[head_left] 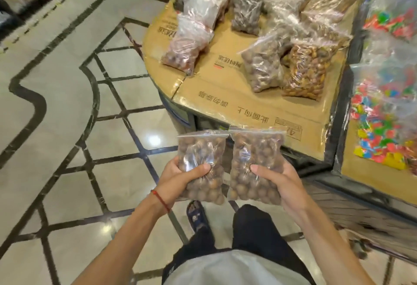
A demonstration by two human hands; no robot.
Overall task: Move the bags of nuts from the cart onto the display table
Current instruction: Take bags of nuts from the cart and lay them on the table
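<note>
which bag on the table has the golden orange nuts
The front-right bag on the display table, beside a bag of round brown nuts; the others look brown, dark or pale.

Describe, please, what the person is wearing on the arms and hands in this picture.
Both forearms are bare, with no sleeves in view and no gloves. The left hand has a thin red string bracelet round its wrist. The right hand shows no watch, ring or band.

Glossy pale tiled floor (56,63); dark inlaid lines (96,97).
</note>
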